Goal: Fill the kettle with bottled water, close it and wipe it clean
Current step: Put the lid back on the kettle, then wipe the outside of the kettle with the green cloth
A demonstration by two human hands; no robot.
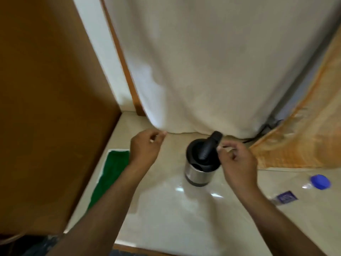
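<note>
Two bare forearms reach in from the near edge over a glossy pale bench point(166, 209). At the near right, a clear bottle point(287, 197) lies on its side on the bench, its blue cap point(320, 182) pointing right and far, a dark blue label around its body. On the left, a green cloth point(108, 174) lies flat along the bench's left edge, beside a brown wooden panel point(46, 108); the left forearm crosses over its right side.

Mid-bench stands the kettle point(200, 175), upright, steel body with a black top and a black handle point(209, 147) that rises toward the far right. The lid appears shut, though blur makes this uncertain.

The right hand point(238, 159) hovers just right of the kettle's top, fingers point(224, 145) loosely curled and released, close to the handle; whether they touch it cannot be told. The left hand point(145, 146) hangs in the air left of the kettle, well apart from it, fingers half curled and empty.

Beyond, a white curtain point(212, 71) falls to the bench's far edge, with an orange cloth point(304, 135) at the far right and a dark cable point(265, 129) between them.
</note>
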